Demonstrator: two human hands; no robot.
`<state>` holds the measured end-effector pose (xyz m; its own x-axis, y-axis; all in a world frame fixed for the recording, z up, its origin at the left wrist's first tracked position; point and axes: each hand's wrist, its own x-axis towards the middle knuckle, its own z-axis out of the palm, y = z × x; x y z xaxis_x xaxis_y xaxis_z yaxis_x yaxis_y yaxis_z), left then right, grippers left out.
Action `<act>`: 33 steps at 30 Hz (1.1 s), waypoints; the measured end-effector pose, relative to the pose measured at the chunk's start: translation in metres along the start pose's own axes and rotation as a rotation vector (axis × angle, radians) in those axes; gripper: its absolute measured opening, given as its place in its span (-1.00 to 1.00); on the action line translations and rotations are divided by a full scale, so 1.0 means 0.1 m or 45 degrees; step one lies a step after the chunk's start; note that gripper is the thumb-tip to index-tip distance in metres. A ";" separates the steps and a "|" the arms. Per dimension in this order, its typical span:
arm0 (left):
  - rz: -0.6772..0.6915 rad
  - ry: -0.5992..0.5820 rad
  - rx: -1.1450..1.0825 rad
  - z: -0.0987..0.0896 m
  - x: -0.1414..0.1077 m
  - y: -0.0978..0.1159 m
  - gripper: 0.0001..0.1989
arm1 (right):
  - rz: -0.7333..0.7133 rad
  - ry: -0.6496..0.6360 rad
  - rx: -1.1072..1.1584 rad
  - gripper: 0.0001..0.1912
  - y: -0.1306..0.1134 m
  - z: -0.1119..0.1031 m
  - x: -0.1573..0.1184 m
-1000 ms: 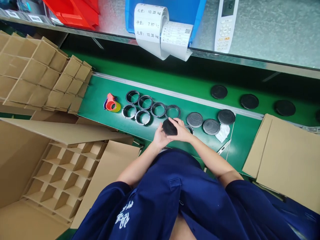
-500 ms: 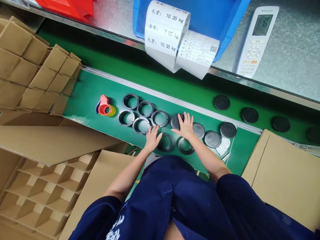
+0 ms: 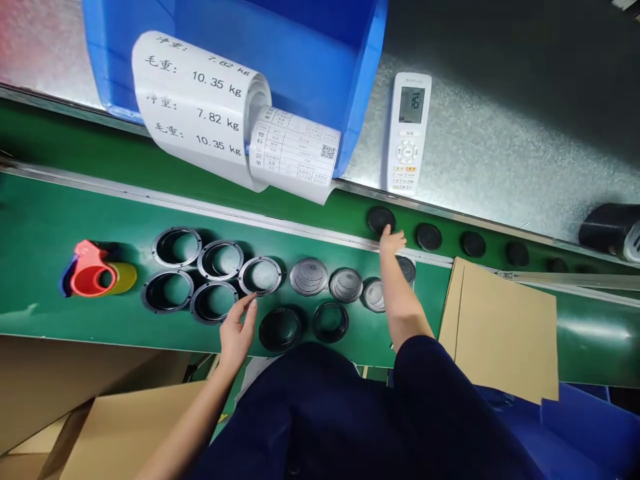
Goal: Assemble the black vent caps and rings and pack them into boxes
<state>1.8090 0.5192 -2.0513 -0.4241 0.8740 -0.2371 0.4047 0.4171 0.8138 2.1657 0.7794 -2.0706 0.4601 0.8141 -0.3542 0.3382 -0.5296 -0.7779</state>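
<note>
My right hand [image 3: 393,241] stretches forward, its fingertips at the edge of a black round disc [image 3: 381,220] on the far green belt. My left hand [image 3: 236,331] rests at the near side of the black rings, fingers apart and holding nothing, close to a black plastic ring [image 3: 213,301] and a thinner ring [image 3: 260,276]. Several more rings lie to its left. Grey ribbed discs [image 3: 309,277] sit in a row to the right. Two dark cup-shaped rings [image 3: 280,329] lie nearer me. My right forearm partly hides a dark disc [image 3: 405,269].
A red tape dispenser [image 3: 89,270] lies at the left of the green belt [image 3: 40,227]. Beyond stand a blue bin [image 3: 300,40], a printed label roll [image 3: 200,107] and an air-conditioner remote [image 3: 409,133]. A cardboard sheet [image 3: 500,327] lies at the right.
The view has swung closer and leftward. My right hand has moved from the grey discs forward to the far-belt disc. My left hand stays beside the rings.
</note>
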 end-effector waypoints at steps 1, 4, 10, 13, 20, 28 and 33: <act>-0.040 -0.017 -0.032 0.02 0.00 0.02 -0.48 | 0.103 -0.010 0.090 -0.45 -0.03 -0.12 0.19; -0.148 -0.093 -0.210 0.14 0.02 0.12 -0.51 | 0.247 -0.114 0.220 -0.64 -0.09 -0.21 0.41; -0.388 -0.273 -0.986 0.49 0.02 0.61 -0.51 | 0.401 -0.462 0.618 -0.58 -0.03 0.17 -0.59; -0.459 -0.438 -1.528 0.59 -0.04 0.86 -0.36 | 0.498 -0.856 0.919 -0.57 0.14 0.27 -1.57; -0.523 -0.508 -1.901 0.41 -0.32 1.10 -0.41 | 0.054 -1.265 0.476 -0.28 0.34 -0.05 -2.60; -0.602 -0.612 -1.899 0.32 -0.82 1.18 -0.40 | -1.402 -0.756 -0.175 -0.41 0.21 -0.38 -2.34; -0.639 -0.655 -1.877 0.33 -1.00 1.13 -0.40 | -1.375 -0.838 -0.212 -0.31 0.29 -0.26 -2.45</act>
<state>1.9236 0.4872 -1.9532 0.1532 0.8441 -0.5138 -0.8861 0.3475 0.3068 2.0845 0.5587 -1.9929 -0.5881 0.7864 0.1887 0.4052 0.4885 -0.7728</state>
